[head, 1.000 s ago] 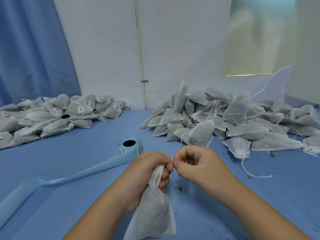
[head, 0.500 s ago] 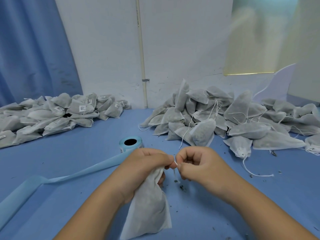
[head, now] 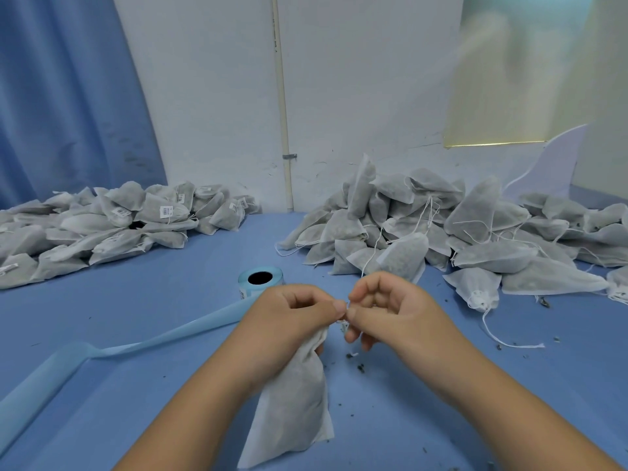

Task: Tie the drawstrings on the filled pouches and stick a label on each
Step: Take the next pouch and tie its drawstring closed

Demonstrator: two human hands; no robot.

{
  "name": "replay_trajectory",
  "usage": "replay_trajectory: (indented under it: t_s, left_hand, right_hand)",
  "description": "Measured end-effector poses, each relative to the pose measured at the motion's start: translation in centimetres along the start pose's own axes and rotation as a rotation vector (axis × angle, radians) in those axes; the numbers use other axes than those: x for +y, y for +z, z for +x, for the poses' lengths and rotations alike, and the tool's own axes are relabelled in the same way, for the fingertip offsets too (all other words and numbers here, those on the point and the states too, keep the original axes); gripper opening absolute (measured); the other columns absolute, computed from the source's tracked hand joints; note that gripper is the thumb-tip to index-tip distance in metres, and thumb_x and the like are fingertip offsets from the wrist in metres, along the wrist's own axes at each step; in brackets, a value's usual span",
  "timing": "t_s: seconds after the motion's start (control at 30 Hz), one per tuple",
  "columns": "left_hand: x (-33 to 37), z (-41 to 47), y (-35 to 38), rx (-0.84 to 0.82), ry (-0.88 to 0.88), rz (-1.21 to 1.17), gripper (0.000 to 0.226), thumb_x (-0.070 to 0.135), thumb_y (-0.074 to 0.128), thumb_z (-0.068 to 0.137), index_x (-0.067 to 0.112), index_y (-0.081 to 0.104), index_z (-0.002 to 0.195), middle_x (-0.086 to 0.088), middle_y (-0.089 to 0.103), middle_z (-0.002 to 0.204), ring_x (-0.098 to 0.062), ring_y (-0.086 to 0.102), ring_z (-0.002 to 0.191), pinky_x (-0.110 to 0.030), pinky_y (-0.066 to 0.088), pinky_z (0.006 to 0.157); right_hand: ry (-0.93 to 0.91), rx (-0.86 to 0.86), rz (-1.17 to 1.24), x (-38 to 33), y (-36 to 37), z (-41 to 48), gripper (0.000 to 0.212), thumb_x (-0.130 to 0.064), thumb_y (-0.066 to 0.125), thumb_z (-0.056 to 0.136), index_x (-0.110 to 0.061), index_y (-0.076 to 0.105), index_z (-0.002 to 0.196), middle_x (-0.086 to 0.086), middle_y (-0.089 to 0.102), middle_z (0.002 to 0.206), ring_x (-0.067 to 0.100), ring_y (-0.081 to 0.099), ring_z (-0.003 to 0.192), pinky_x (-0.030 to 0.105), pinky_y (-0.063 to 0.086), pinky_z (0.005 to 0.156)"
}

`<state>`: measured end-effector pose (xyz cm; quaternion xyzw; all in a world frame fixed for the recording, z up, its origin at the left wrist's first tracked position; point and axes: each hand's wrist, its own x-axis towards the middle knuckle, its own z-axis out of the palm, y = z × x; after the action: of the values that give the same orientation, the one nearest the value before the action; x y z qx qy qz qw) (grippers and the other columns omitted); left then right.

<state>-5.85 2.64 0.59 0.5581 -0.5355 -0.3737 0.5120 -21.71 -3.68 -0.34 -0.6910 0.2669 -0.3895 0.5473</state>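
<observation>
Left hand (head: 289,322), right hand (head: 394,312) curled (thumbs meeting).

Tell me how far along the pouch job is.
Done: the left pile carries labels. In hand: left hand grips a pouch, right hand pinches its drawstring. Left: the right pile shows loose strings and no labels.

I saw a white wall (head: 210,96) ahead, scuffed and cracked low down. A pale pipe (head: 281,96) ran down it to the blue worktop (head: 153,300), held by a small clip (head: 289,156). A blue curtain (head: 68,96) hung at the left. A glossy yellowish panel (head: 509,79) covered the upper right, blurred with soft light.
</observation>
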Motion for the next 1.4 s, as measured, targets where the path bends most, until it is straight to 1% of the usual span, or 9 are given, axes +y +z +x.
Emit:
replay_trajectory:
  t_s: [0.13, 0.23, 0.3, 0.37, 0.6, 0.83, 1.03, 1.2, 1.4]
  left_hand:
    - [0.1, 0.0, 0.5, 0.062, 0.049, 0.129, 0.020, 0.023, 0.069, 0.086, 0.016, 0.070, 0.068, 0.010, 0.054, 0.051, -0.010, 0.053, 0.048, -0.014, 0.041, 0.048]
    - [-0.1, -0.2, 0.9, 0.070, 0.095, 0.244, 0.024, 0.026, 0.068, 0.088, 0.023, 0.068, 0.064, 0.017, 0.053, 0.048, -0.007, 0.053, 0.050, -0.013, 0.040, 0.051]
    - [-0.2, -0.2, 0.9, 0.073, 0.121, 0.315, 0.026, 0.026, 0.067, 0.089, 0.025, 0.065, 0.064, 0.018, 0.052, 0.047, -0.006, 0.053, 0.053, -0.016, 0.040, 0.055]
    - [-0.4, 0.0, 0.9, 0.102, 0.147, 0.385, 0.027, 0.026, 0.069, 0.089, 0.028, 0.063, 0.062, 0.020, 0.054, 0.050, -0.003, 0.052, 0.055, -0.018, 0.037, 0.059]
    - [-0.6, 0.2, 1.3, 0.258, 0.302, 0.590, 0.027, 0.025, 0.077, 0.081, 0.033, 0.064, 0.059, 0.011, 0.056, 0.062, 0.006, 0.051, 0.063, -0.009, 0.034, 0.060]
    - [-0.3, 0.1, 0.8, 0.222, 0.119, 0.313, 0.021, 0.023, 0.074, 0.084, 0.027, 0.072, 0.063, 0.019, 0.056, 0.049, 0.000, 0.052, 0.046, -0.008, 0.036, 0.049]
    - [-0.2, 0.1, 0.4, 0.080, -0.069, 0.171, 0.032, 0.035, 0.064, 0.091, 0.020, 0.068, 0.062, 0.005, 0.047, 0.053, -0.012, 0.042, 0.053, -0.022, 0.036, 0.054]
    - [0.0, -0.2, 0.4, -0.066, -0.197, -0.179, 0.031, 0.028, 0.066, 0.088, 0.013, 0.064, 0.062, 0.001, 0.047, 0.050, -0.011, 0.043, 0.045, -0.018, 0.038, 0.044]
    - [-0.1, -0.1, 0.6, -0.057, -0.199, -0.245, 0.029, 0.033, 0.068, 0.080, 0.016, 0.066, 0.057, -0.002, 0.044, 0.051, -0.012, 0.038, 0.047, -0.019, 0.035, 0.044]
  right_hand:
    - [0.004, 0.074, -0.060, 0.3, 0.0, 0.1, 0.015, 0.002, 0.061, 0.081, -0.012, 0.063, 0.086, 0.001, 0.065, 0.064, 0.015, 0.062, 0.061, 0.026, 0.050, 0.057]
    - [-0.127, 0.126, -0.352, 0.6, 0.4, -0.1, 0.024, -0.004, 0.062, 0.077, -0.026, 0.070, 0.079, -0.007, 0.063, 0.064, 0.004, 0.054, 0.055, 0.017, 0.043, 0.055]
    - [-0.257, 0.163, -0.568, 0.6, 0.6, -0.2, 0.024, -0.004, 0.064, 0.074, -0.027, 0.072, 0.073, -0.009, 0.062, 0.064, 0.003, 0.054, 0.059, 0.011, 0.039, 0.057]
    - [-0.297, 0.181, -0.632, 0.7, 0.7, -0.2, 0.022, -0.003, 0.065, 0.073, -0.024, 0.074, 0.071, -0.008, 0.060, 0.063, 0.003, 0.054, 0.064, 0.010, 0.039, 0.059]
    - [-0.047, 0.071, -0.506, 0.7, 0.2, 0.0, 0.018, -0.014, 0.061, 0.082, -0.021, 0.067, 0.066, -0.015, 0.051, 0.047, 0.001, 0.040, 0.041, 0.010, 0.031, 0.042]
    - [0.030, 0.041, -0.394, 0.5, 0.1, 0.0, 0.012, -0.023, 0.062, 0.081, -0.020, 0.068, 0.072, -0.006, 0.056, 0.056, 0.008, 0.049, 0.054, 0.021, 0.041, 0.051]
    - [-0.030, 0.103, -0.358, 0.1, 0.4, -0.2, 0.016, -0.019, 0.066, 0.081, -0.023, 0.070, 0.066, -0.008, 0.054, 0.049, 0.002, 0.039, 0.042, 0.011, 0.032, 0.042]
    - [-0.089, 0.099, -0.353, 0.0, 0.5, -0.4, 0.017, -0.017, 0.067, 0.081, -0.018, 0.071, 0.064, -0.012, 0.050, 0.049, 0.002, 0.038, 0.044, 0.010, 0.031, 0.044]
    - [-0.237, 0.277, -0.463, 0.2, 0.9, -0.5, 0.019, -0.012, 0.074, 0.074, -0.025, 0.065, 0.062, -0.012, 0.057, 0.061, 0.003, 0.050, 0.055, 0.010, 0.038, 0.054]
